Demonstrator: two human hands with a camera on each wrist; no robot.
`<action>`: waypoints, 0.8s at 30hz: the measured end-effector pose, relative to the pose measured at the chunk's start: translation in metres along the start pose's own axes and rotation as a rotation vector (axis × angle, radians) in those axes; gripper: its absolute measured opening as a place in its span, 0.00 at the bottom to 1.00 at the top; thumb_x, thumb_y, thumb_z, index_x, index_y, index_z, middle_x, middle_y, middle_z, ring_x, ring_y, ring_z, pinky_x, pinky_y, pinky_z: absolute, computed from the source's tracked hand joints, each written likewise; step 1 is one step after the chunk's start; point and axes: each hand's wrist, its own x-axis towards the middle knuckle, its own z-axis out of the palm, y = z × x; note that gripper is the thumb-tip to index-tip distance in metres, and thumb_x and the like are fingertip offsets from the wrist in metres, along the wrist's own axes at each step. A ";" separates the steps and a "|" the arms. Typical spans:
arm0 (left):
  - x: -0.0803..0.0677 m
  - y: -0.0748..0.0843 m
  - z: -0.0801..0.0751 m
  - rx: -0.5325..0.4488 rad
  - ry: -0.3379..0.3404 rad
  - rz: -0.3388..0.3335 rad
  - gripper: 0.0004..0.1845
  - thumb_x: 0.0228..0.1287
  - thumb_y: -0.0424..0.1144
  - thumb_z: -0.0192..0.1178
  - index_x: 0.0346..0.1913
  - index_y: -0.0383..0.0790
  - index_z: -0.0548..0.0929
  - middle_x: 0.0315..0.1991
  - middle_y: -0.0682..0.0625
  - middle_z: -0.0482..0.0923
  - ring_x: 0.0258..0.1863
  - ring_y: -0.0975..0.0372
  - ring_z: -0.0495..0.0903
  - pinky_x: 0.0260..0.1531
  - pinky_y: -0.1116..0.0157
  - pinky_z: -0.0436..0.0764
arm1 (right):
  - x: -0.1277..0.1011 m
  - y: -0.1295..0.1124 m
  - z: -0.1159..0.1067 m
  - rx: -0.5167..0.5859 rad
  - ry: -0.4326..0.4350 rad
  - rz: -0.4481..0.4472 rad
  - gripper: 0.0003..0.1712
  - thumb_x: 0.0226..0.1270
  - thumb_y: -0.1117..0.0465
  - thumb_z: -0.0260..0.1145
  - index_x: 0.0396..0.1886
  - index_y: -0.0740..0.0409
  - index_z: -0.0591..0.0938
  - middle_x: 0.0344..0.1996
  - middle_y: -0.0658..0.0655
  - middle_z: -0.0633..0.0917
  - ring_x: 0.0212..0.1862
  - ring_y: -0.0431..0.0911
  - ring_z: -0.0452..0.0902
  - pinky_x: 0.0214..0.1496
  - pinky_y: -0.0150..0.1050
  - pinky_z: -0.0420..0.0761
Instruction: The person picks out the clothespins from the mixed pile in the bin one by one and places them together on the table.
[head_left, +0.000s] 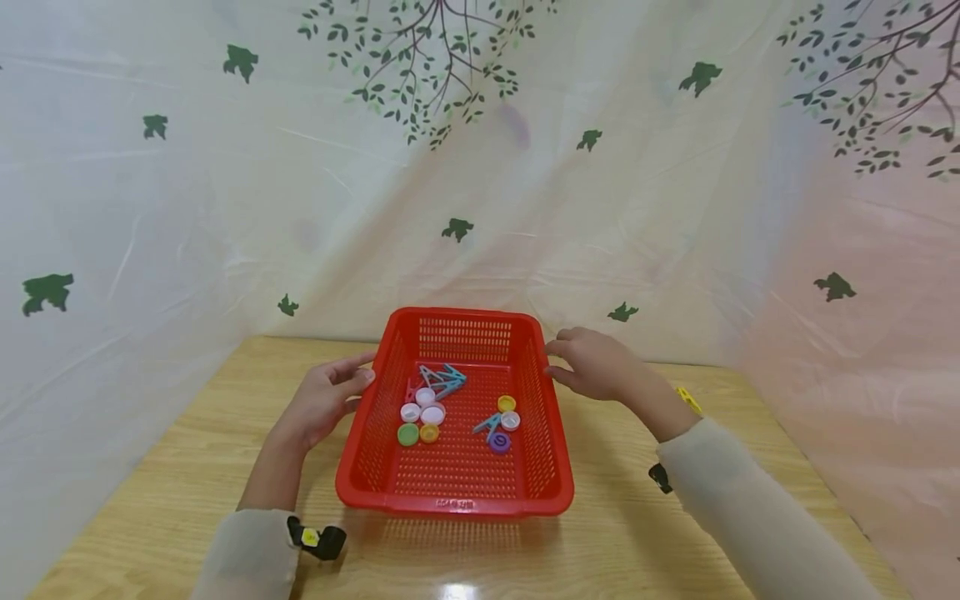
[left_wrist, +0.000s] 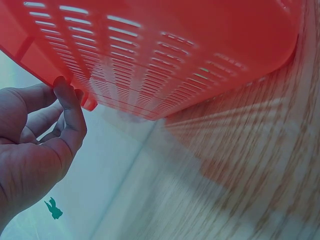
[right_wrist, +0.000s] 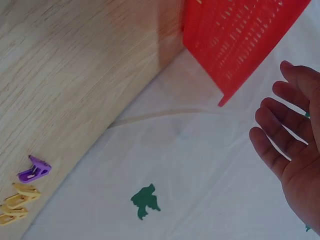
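A red plastic basket [head_left: 555, 467] with slotted walls stands in the middle of the table. Inside are light blue clothespins [head_left: 448, 382], a pink clothespin [head_left: 410, 390], white bottle caps [head_left: 432, 415], a green cap [head_left: 408, 434], yellow caps [head_left: 506, 404] and a purple cap [head_left: 499, 442]. My left hand [head_left: 324, 402] is at the basket's left side, its loosely bent fingertips right at the outer rim. On the other side, my right hand [head_left: 596, 364] hovers by the rim with relaxed fingers. In the right wrist view a gap separates that hand [right_wrist: 295, 125] from the basket [right_wrist: 235, 45].
Beyond the right forearm lies a yellow clothespin [head_left: 687, 400] on the wooden table [head_left: 615, 500]. The right wrist view shows a purple clothespin [right_wrist: 35, 170] beside yellow ones [right_wrist: 21, 196] near the table edge. A pale curtain [head_left: 337, 217] with leaf prints hangs behind.
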 end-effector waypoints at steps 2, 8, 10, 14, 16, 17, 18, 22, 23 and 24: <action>0.000 0.000 0.000 -0.002 -0.001 -0.001 0.31 0.74 0.46 0.63 0.75 0.44 0.71 0.64 0.38 0.76 0.56 0.49 0.82 0.53 0.57 0.85 | 0.002 -0.005 0.002 -0.003 -0.011 -0.003 0.16 0.67 0.54 0.74 0.50 0.57 0.88 0.37 0.52 0.86 0.35 0.43 0.78 0.40 0.38 0.85; -0.001 0.000 -0.001 -0.003 0.003 -0.004 0.31 0.74 0.46 0.63 0.75 0.44 0.71 0.64 0.38 0.76 0.56 0.49 0.82 0.53 0.57 0.85 | 0.010 -0.021 0.004 -0.009 -0.046 -0.031 0.16 0.65 0.56 0.75 0.50 0.56 0.88 0.40 0.53 0.88 0.38 0.43 0.80 0.44 0.40 0.86; -0.001 0.001 -0.001 -0.004 0.004 -0.005 0.31 0.74 0.46 0.63 0.75 0.45 0.71 0.64 0.38 0.76 0.56 0.49 0.82 0.53 0.57 0.85 | 0.012 -0.026 0.005 -0.018 -0.059 -0.040 0.16 0.65 0.56 0.75 0.51 0.56 0.87 0.41 0.53 0.88 0.40 0.44 0.80 0.46 0.41 0.86; 0.000 0.001 -0.001 -0.002 0.004 -0.002 0.30 0.74 0.46 0.63 0.75 0.45 0.71 0.64 0.38 0.76 0.56 0.49 0.82 0.53 0.57 0.85 | 0.015 -0.036 0.009 -0.061 -0.076 -0.072 0.16 0.67 0.55 0.74 0.51 0.56 0.87 0.41 0.53 0.87 0.40 0.45 0.80 0.47 0.42 0.86; -0.001 0.001 -0.001 0.000 0.004 0.001 0.30 0.74 0.46 0.63 0.75 0.45 0.71 0.64 0.39 0.76 0.56 0.49 0.82 0.53 0.57 0.85 | 0.016 -0.041 0.012 -0.089 -0.088 -0.086 0.16 0.67 0.54 0.74 0.51 0.55 0.87 0.41 0.52 0.86 0.40 0.44 0.80 0.47 0.41 0.86; -0.001 0.001 -0.001 0.000 0.004 0.003 0.30 0.74 0.46 0.63 0.75 0.45 0.71 0.64 0.39 0.76 0.56 0.49 0.82 0.53 0.57 0.85 | 0.017 -0.044 0.013 -0.104 -0.095 -0.093 0.17 0.67 0.52 0.74 0.51 0.54 0.87 0.41 0.52 0.86 0.40 0.44 0.80 0.47 0.40 0.85; -0.001 0.001 -0.001 -0.001 0.004 0.004 0.30 0.74 0.46 0.63 0.75 0.45 0.71 0.64 0.39 0.76 0.56 0.48 0.82 0.53 0.57 0.85 | 0.018 -0.047 0.014 -0.116 -0.103 -0.101 0.17 0.67 0.52 0.74 0.51 0.54 0.87 0.40 0.52 0.86 0.40 0.44 0.79 0.47 0.40 0.85; 0.000 0.000 -0.001 -0.005 0.000 0.004 0.30 0.74 0.46 0.63 0.75 0.45 0.71 0.64 0.39 0.76 0.57 0.48 0.82 0.53 0.56 0.85 | 0.021 -0.056 0.020 -0.131 -0.135 -0.136 0.16 0.66 0.51 0.74 0.49 0.54 0.88 0.42 0.52 0.87 0.41 0.46 0.79 0.47 0.40 0.84; 0.000 0.000 -0.001 -0.004 -0.001 0.004 0.30 0.74 0.46 0.63 0.75 0.45 0.71 0.64 0.39 0.76 0.57 0.48 0.82 0.53 0.56 0.85 | 0.022 -0.058 0.022 -0.127 -0.143 -0.142 0.16 0.66 0.51 0.75 0.49 0.54 0.88 0.42 0.52 0.88 0.42 0.46 0.80 0.47 0.41 0.84; 0.001 0.000 -0.001 -0.005 -0.002 0.004 0.30 0.73 0.46 0.63 0.75 0.45 0.71 0.65 0.39 0.76 0.57 0.48 0.82 0.53 0.56 0.85 | 0.023 -0.061 0.023 -0.116 -0.151 -0.146 0.17 0.66 0.52 0.75 0.49 0.54 0.89 0.43 0.52 0.88 0.43 0.46 0.81 0.49 0.41 0.84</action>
